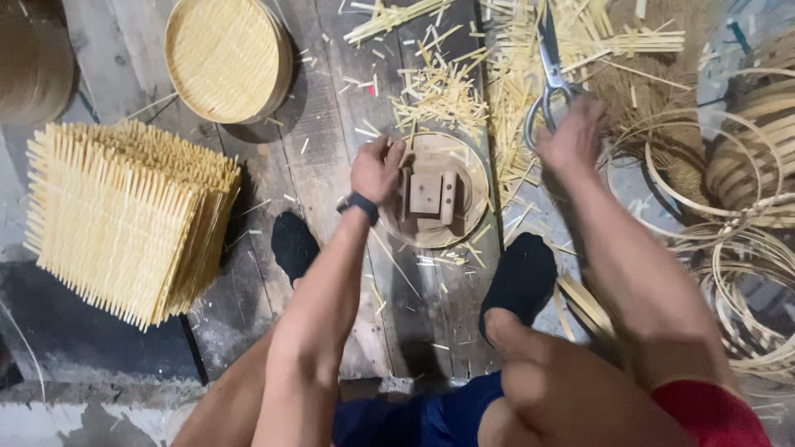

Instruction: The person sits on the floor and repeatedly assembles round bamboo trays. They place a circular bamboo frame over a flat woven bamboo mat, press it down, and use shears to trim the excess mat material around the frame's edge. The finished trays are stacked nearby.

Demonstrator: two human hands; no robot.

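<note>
Fingers: left hand (377, 170) curled over the left rim of the round form (434, 190), gripping it; dark watch (362, 205) on that wrist. Right hand (571, 136) blurred, fingers loosely bent at the loops of the scissors (548, 79); cannot tell whether they have closed on them.

Left to right across the plank floor (331, 124):

- Far left, top corner: part of a round brown basket (33, 58), cut off by the frame edge.
- Left edge, middle: a thick stack of woven mats (124, 215), square, with splint ends bristling on all sides.
- Top, left of centre: a round woven tray (225, 58), lying flat, well apart from the stack.
- Centre: the round form, a shallow wooden disc with small wooden blocks (431, 197) set on its middle. It sits between the two black-socked feet (522, 277), just ahead of the knees.
- Above the form: loose cut splints (439, 91) scattered over the planks, thickest towards the top edge.
- Right of centre: scissors lying blades away from the person, handles towards the right hand.
- Right edge: a tangle of thin bamboo hoops (729, 240), many overlapping, with a stack of finished rims (758, 141) beyond them.

Bottom edge: bare knees, blue shorts, a red sleeve on the right arm.
</note>
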